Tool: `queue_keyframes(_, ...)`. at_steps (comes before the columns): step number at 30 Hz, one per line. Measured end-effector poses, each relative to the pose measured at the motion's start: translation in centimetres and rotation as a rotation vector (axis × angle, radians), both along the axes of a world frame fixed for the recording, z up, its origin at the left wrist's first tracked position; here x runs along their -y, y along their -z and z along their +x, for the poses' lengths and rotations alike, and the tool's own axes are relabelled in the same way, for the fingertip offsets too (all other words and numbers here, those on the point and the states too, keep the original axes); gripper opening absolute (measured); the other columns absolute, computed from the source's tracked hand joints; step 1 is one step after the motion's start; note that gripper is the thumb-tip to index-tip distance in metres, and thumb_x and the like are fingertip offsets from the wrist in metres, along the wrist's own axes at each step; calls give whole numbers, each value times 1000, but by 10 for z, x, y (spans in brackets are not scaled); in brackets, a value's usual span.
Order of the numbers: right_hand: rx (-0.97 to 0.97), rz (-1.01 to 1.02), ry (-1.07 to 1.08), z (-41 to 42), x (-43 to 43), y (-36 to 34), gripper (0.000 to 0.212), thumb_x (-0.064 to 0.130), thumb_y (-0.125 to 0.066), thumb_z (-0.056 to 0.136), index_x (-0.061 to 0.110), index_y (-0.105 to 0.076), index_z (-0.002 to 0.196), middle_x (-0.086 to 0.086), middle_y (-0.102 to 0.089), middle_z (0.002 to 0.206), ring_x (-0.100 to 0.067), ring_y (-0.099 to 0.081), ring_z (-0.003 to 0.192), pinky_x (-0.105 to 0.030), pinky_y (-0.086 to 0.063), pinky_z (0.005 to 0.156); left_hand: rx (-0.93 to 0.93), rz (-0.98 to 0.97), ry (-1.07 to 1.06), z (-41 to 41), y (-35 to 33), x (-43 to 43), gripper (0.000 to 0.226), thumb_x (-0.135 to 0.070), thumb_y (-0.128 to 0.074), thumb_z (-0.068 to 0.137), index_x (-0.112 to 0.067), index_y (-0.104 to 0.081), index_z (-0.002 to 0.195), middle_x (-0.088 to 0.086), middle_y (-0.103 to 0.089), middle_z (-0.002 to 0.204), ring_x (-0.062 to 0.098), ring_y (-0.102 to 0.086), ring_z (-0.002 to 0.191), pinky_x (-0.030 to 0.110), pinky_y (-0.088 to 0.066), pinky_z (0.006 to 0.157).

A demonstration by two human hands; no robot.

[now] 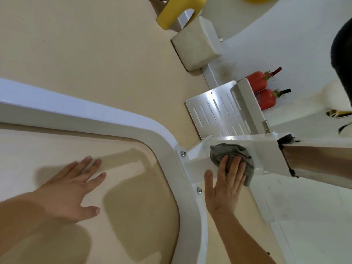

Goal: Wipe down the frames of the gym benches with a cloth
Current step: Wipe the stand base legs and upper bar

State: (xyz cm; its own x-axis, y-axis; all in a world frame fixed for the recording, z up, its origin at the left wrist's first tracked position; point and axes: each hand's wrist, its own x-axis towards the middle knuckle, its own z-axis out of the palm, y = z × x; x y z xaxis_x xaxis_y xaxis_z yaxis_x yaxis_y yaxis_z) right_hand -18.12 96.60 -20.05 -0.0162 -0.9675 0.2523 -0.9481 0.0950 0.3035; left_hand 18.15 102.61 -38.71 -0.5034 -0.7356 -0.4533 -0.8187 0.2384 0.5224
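A red cylindrical fire extinguisher with a red handle (257, 82) shows at two o'clock. A second red fire extinguisher with a black handle (266, 100) is just beside it, at its five o'clock. A yellow curved padded piece (177, 10) sits at twelve o'clock, above the smooth beige floor (95, 44). A dark rounded shape (342, 54) at three o'clock is unidentifiable.

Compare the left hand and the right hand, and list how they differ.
1. The left hand lies bare on the beige surface. The right hand has a grey cloth under its fingers.
2. The left hand sits inside the curve of the white frame. The right hand presses on the frame's junction, outside that curve.

Shared: both are flat, palm down, with fingers straight.
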Motion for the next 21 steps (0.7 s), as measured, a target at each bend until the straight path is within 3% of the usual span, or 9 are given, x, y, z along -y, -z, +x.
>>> queue_keyframes(4, -110, -48, -89, 5, 17, -19, 80, 68, -14, 100, 20, -15, 163, -5, 6, 172, -24, 12, 157, -47, 7, 127, -16, -5, -17, -3, 4, 1, 102, -83, -26, 77, -37, 25, 152, -8, 54, 142, 4, 69, 109, 21, 47, 88)
queue_keyframes(9, -269, -3, -100, 2, 13, 8, 83, 68, -31, 97, 18, -20, 163, -10, -3, 171, -28, 8, 157, -51, 4, 126, -76, -7, -76, -4, 1, -5, 94, -80, -30, 78, -48, 24, 149, -9, 52, 147, 11, 60, 128, 33, 33, 113)
queue_keyframes(11, -334, 113, -158, -3, 1, 33, 86, 70, -34, 96, 18, -18, 163, -8, -2, 171, -29, 5, 158, -53, 1, 126, -74, -111, -70, 1, 6, -7, 96, -79, -42, 76, -50, 2, 155, -2, 29, 163, 16, 41, 146, 35, 21, 120)
queue_keyframes(13, -385, 217, -289, -10, -8, 50, 87, 71, -40, 95, 18, -22, 162, -6, -4, 172, -28, -2, 158, -53, -6, 126, -54, -127, -91, 6, 9, -9, 100, -81, -53, 65, -39, -39, 154, 8, -18, 168, 24, 1, 156, 36, 3, 123)
queue_keyframes(14, -395, 252, -365, -13, -9, 53, 85, 70, -43, 95, 18, -27, 161, -4, -6, 171, -26, -6, 158, -53, -10, 126, -48, -166, -85, 6, 7, -6, 99, -81, -53, 63, -39, -41, 153, 9, -20, 168, 25, -2, 156, 36, 3, 122)
queue_keyframes(17, -396, 204, -442, -19, 4, 35, 76, 64, -51, 95, 23, -37, 157, -3, -11, 171, -25, -12, 157, -51, -14, 126, -100, -84, -89, 1, 3, 1, 93, -77, -36, 76, -55, 22, 146, -6, 49, 152, 11, 56, 132, 31, 33, 112)
queue_keyframes(18, -375, 138, -402, -18, 9, 23, 74, 62, -53, 94, 25, -39, 156, -7, -12, 171, -27, -12, 157, -52, -13, 126, -109, -50, -98, 0, 3, -2, 93, -77, -32, 76, -53, 29, 142, -9, 56, 145, 9, 62, 124, 30, 39, 107)
queue_keyframes(19, -347, 67, -340, -17, 14, 11, 72, 61, -53, 93, 29, -39, 156, -12, -10, 170, -31, -10, 157, -52, -10, 126, -125, -41, -120, 1, 8, -5, 96, -77, -34, 74, -52, 27, 143, -9, 54, 147, 9, 61, 126, 29, 40, 105)
queue_keyframes(21, -299, -26, -217, -13, 18, -4, 68, 59, -51, 93, 34, -40, 154, -20, 0, 169, -37, -1, 157, -52, -5, 126, -117, 17, -110, 3, 14, -10, 106, -77, -45, 67, -45, 1, 157, -1, 26, 165, 14, 39, 146, 32, 31, 115)
